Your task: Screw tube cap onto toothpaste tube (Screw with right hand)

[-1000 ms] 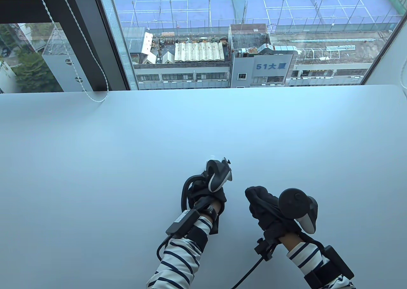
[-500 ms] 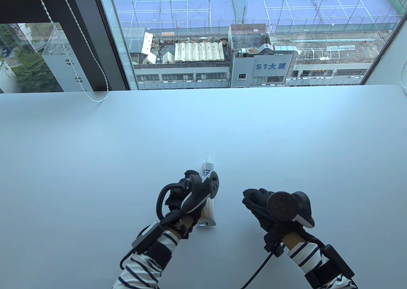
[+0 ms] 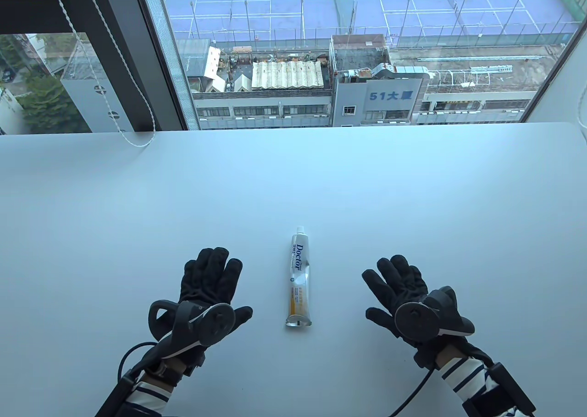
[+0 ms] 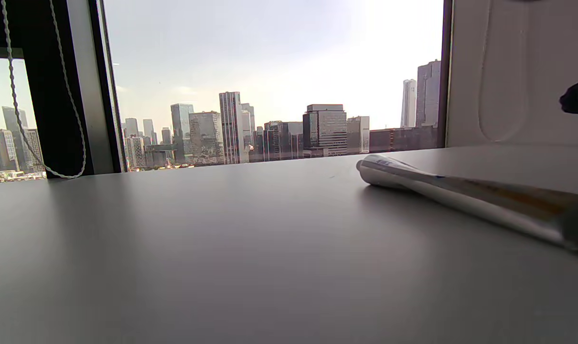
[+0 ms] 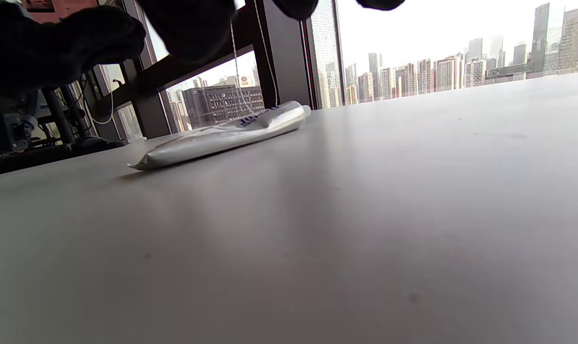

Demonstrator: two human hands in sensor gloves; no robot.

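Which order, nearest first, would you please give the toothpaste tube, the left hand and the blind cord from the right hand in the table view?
From the right hand:
1. Toothpaste tube, lying just to its left, between the hands.
2. Left hand, beyond the tube on the left.
3. Blind cord, at the table's far left edge by the window.

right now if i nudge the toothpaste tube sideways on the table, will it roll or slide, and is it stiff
The toothpaste tube probably slides or pivots rather than rolls: its near end is crimped flat. It looks soft, since its body shows dents. The glossy skin may be slippery against gloved fingers.
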